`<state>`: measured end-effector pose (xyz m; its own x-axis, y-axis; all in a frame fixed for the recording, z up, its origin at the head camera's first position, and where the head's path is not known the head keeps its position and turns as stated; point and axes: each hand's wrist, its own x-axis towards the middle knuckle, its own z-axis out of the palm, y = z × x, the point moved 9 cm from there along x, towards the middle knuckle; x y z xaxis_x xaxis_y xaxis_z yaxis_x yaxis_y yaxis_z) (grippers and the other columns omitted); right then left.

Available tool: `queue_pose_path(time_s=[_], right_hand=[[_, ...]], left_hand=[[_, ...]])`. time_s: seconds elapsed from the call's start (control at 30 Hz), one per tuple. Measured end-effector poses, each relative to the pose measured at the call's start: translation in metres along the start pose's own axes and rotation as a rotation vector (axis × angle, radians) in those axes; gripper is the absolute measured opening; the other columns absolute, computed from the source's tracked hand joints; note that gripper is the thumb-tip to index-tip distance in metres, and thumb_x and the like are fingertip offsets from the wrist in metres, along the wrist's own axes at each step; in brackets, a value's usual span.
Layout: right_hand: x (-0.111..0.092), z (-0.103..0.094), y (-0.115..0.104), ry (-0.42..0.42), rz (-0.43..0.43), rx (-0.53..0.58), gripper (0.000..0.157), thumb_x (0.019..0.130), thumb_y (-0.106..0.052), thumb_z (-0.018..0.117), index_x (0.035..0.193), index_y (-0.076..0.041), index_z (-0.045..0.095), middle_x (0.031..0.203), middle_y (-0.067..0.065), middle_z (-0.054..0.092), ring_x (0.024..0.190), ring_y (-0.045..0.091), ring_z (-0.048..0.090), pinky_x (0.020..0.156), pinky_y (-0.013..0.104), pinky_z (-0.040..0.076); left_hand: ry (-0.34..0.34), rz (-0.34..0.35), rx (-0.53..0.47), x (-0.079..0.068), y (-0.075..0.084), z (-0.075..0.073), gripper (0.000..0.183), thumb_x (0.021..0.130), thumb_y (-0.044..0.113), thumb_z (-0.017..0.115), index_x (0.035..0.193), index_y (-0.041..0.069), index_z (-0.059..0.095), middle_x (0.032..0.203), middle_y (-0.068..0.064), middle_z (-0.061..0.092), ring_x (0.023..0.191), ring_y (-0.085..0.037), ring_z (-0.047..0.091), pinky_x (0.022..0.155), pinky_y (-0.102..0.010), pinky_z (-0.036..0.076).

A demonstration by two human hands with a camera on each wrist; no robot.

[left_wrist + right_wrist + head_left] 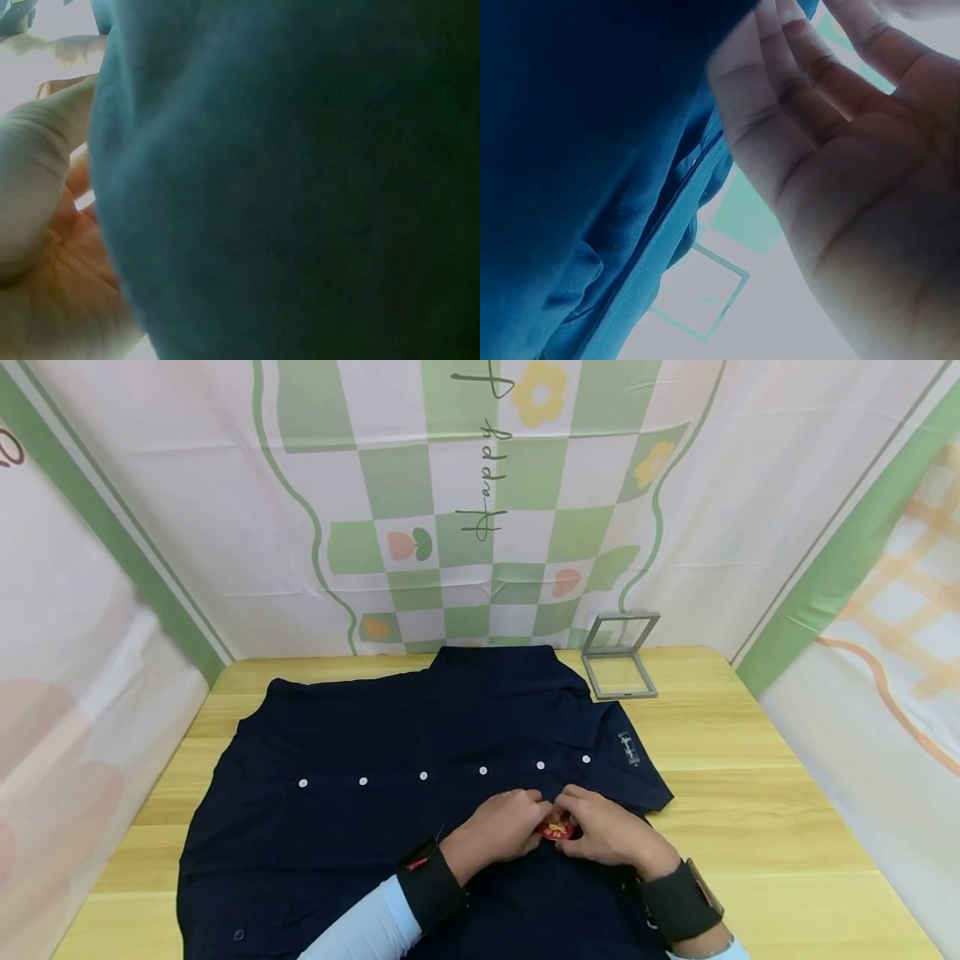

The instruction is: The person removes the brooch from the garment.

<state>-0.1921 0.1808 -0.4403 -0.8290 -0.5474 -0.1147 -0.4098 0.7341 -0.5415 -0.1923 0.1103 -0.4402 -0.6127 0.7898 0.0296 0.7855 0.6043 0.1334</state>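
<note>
A navy short-sleeved shirt (360, 727) lies spread out, with a row of white buttons across it. Over its lower right part, both hands meet at a small round red badge (557, 829) with a yellow design. My left hand (501, 828) pinches the badge's left side with curled fingers. From the right, my right hand (606, 828) grips its other edge between fingers and thumb. Dark shirt cloth (292, 180) fills most of the left wrist view and hides those fingertips. In the right wrist view, cloth also covers the fingertips of the right hand (870, 165).
The shirt covers much of a light wooden table (750, 827). Near the back right, a grey square frame (628, 695) stands opened on its hinge, beside the collar. Patterned fabric (465, 485) hangs behind the table and along both sides.
</note>
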Motion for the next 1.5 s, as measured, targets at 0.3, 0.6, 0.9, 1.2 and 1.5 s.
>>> queue_pose_path(time_s=[0.3, 0.6, 0.9, 1.2, 1.5], right_hand=[[-0.0008, 0.0004, 0.0010, 0.000, 0.007, 0.018, 0.019, 0.084, -0.021, 0.077, 0.096, -0.016, 0.063, 0.092, -0.005, 0.051, 0.074, 0.004, 0.047, 0.063, 0.020, 0.040], [0.0001, 0.0003, 0.0015, 0.007, -0.017, 0.061, 0.016, 0.084, -0.018, 0.075, 0.093, -0.016, 0.062, 0.091, -0.005, 0.052, 0.073, 0.003, 0.046, 0.062, 0.019, 0.041], [-0.0003, -0.0011, 0.0012, 0.012, -0.014, 0.072, 0.017, 0.082, -0.011, 0.074, 0.092, -0.017, 0.061, 0.091, -0.006, 0.053, 0.075, 0.003, 0.048, 0.065, 0.021, 0.043], [-0.0011, -0.0013, 0.0038, 0.002, -0.012, 0.067, 0.014, 0.087, -0.021, 0.074, 0.093, -0.017, 0.061, 0.092, -0.007, 0.055, 0.077, 0.001, 0.053, 0.068, 0.021, 0.048], [-0.0028, -0.0026, 0.0046, -0.015, 0.000, 0.073, 0.014, 0.089, -0.024, 0.072, 0.094, -0.016, 0.062, 0.089, -0.007, 0.056, 0.077, 0.002, 0.055, 0.068, 0.022, 0.048]], left_hand=[[0.024, 0.004, 0.041, -0.0003, 0.0005, -0.0014, 0.015, 0.087, 0.028, 0.073, 0.100, 0.022, 0.070, 0.084, 0.008, 0.062, 0.065, -0.002, 0.053, 0.056, -0.017, 0.036], [0.032, -0.021, 0.042, -0.0004, -0.0020, -0.0041, 0.008, 0.086, 0.025, 0.073, 0.093, 0.022, 0.069, 0.080, 0.009, 0.059, 0.062, -0.001, 0.049, 0.054, -0.018, 0.034], [0.049, -0.016, 0.048, 0.0006, -0.0028, -0.0040, 0.007, 0.087, 0.022, 0.072, 0.082, 0.022, 0.067, 0.075, 0.009, 0.058, 0.058, -0.001, 0.045, 0.053, -0.017, 0.033], [0.056, 0.002, 0.027, 0.0017, -0.0028, -0.0046, 0.010, 0.089, 0.020, 0.071, 0.079, 0.022, 0.068, 0.073, 0.010, 0.057, 0.057, 0.000, 0.045, 0.053, -0.016, 0.032], [0.104, 0.022, 0.100, 0.0017, 0.0006, -0.0106, 0.012, 0.089, 0.022, 0.069, 0.078, 0.024, 0.069, 0.072, 0.010, 0.057, 0.053, 0.000, 0.044, 0.049, -0.015, 0.032]])
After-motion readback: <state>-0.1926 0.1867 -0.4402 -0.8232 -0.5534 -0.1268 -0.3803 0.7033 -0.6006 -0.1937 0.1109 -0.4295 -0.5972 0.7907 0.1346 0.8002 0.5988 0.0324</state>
